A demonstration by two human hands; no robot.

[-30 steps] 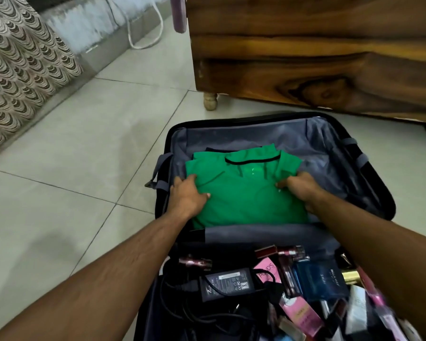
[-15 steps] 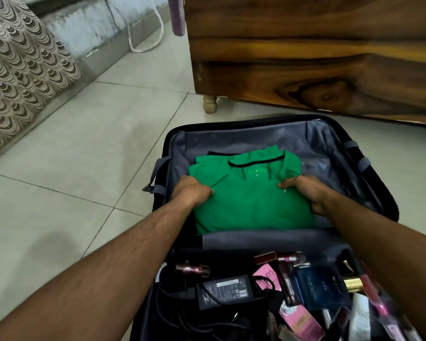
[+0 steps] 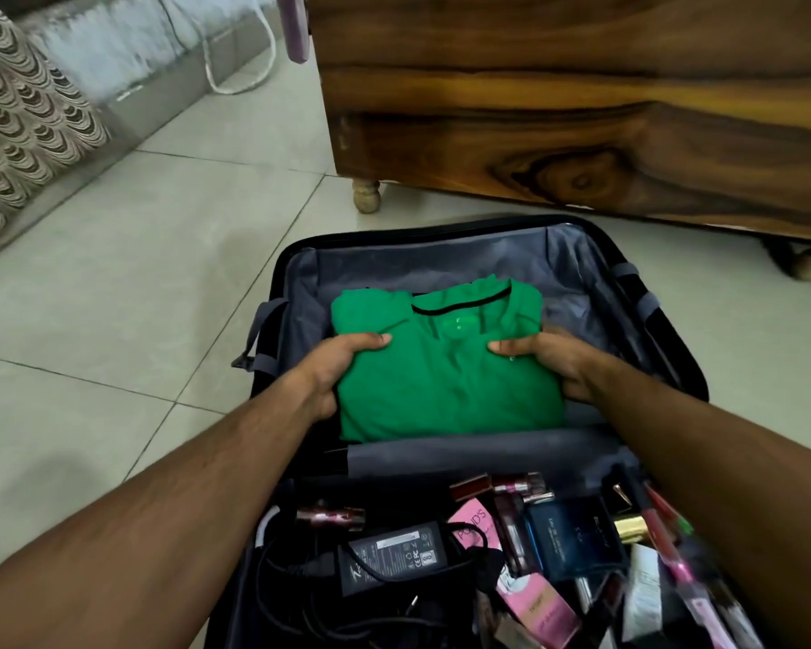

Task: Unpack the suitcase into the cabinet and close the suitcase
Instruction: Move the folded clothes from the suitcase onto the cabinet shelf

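Observation:
An open black suitcase point(image 3: 675, 339) with grey lining lies on the tiled floor. In its far half sits a folded green shirt point(image 3: 445, 372) with a dark collar trim. My left hand point(image 3: 333, 367) grips the shirt's left edge, thumb on top and fingers underneath. My right hand point(image 3: 548, 363) grips the right edge the same way. The near half holds a black power adapter point(image 3: 394, 557) with cables, a pink box point(image 3: 476, 531), a dark blue box point(image 3: 577, 536) and several small cosmetics. The wooden cabinet point(image 3: 558, 110) stands just behind the suitcase.
The cabinet rests on small turned feet point(image 3: 365, 195). A patterned fabric surface point(image 3: 15, 128) lies at the far left. A white cord point(image 3: 235, 77) loops by the wall, and a pink object point(image 3: 296, 25) hangs beside the cabinet's corner. Pale floor tiles point(image 3: 113, 297) spread to the left.
Both hands have slid from the top of the shirt to its sides and taken hold of it, and the shirt has risen a little off the lining.

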